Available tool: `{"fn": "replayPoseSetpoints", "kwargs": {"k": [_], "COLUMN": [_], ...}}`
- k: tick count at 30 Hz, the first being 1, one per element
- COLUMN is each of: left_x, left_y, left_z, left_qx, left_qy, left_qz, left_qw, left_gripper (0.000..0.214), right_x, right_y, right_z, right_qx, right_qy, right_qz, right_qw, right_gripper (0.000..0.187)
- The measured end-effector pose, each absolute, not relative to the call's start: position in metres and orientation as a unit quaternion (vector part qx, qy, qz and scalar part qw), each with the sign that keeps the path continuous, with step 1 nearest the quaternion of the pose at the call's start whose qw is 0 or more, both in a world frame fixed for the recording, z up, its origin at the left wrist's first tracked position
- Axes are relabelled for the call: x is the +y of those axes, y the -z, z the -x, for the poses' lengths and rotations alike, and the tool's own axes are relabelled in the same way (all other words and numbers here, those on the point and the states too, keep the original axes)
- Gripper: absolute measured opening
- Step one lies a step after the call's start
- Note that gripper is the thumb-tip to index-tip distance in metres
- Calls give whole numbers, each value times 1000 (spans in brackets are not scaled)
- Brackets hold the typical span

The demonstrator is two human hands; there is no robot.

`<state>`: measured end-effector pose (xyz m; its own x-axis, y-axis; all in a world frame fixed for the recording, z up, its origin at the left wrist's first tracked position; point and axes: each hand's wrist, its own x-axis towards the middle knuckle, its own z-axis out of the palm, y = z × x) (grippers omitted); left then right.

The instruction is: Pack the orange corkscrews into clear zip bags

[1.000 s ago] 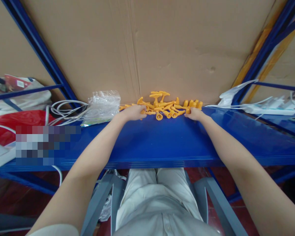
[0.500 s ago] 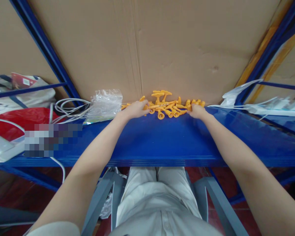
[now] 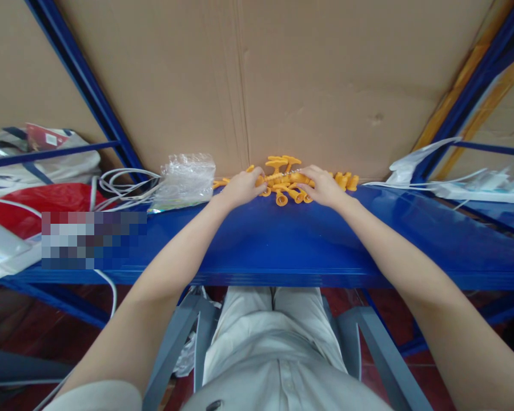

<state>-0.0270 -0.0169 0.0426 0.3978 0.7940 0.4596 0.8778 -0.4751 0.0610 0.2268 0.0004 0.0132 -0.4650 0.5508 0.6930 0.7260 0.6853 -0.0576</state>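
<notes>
My left hand (image 3: 245,189) is closed on a yellow plastic piece with a twisted metal rod (image 3: 278,176) sticking out to the right. Close to the rod's far end, my right hand (image 3: 324,186) has its fingers curled round a yellow plastic piece, mostly hidden by the fingers. Between and behind the hands lie several yellow T-shaped handles (image 3: 277,164). In front of these are yellow funnel-ended pieces (image 3: 281,198), their round mouths facing me. Short yellow pieces (image 3: 346,181) stand in a cluster right of my right hand.
A blue table (image 3: 278,240) bears everything, with a cardboard wall (image 3: 304,80) behind. Left of my hands are clear plastic bags (image 3: 186,180), coiled white cables (image 3: 126,182) and a red bag (image 3: 64,200). A white power strip (image 3: 484,191) lies at the right.
My right hand has moved left from the cluster of short yellow pieces to the twisted metal rod. My left hand has shifted slightly right, so the hands are closer together.
</notes>
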Motion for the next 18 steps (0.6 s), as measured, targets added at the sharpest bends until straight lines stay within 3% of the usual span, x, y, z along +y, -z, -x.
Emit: {"fn": "replayPoseSetpoints", "kwargs": {"k": [18], "left_x": [-12], "left_y": [-36], "left_z": [35], "left_qx": [-532], "left_qy": [211], "left_qz": [812], "left_qw": [116], "left_gripper": [34], "right_x": [10], "right_y": [-8], "right_z": [-237], "right_qx": [-833], "right_qy": [97], "right_qz": [385], "right_qw": [386], "right_gripper": [31]}}
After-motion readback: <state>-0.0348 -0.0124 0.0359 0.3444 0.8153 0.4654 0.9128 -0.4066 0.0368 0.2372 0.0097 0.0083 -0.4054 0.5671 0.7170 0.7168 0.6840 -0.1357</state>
